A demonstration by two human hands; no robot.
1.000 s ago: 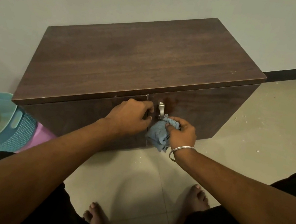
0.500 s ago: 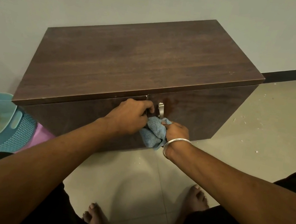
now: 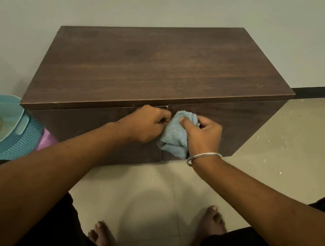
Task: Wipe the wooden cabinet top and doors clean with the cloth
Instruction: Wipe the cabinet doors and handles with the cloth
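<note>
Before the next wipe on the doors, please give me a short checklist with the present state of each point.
1. Cloth gripped by right hand: ok.
2. Cloth against the right door, at its top near the seam: ok.
3. Left hand curled at the left door edge, what it holds: cannot tell.
4. Doors closed: ok.
5. Cabinet top bare: ok.
6. Metal handle: hidden, cannot tell.

The cabinet (image 3: 162, 67) is dark wood-grain with a smooth, faintly satin top. The cloth (image 3: 174, 135) is pale blue looped terry, soft and matt. At left, a basket (image 3: 25, 139) of perforated teal plastic. The bangle (image 3: 203, 158) is shiny metal. The floor (image 3: 302, 145) is smooth beige tile.
</note>
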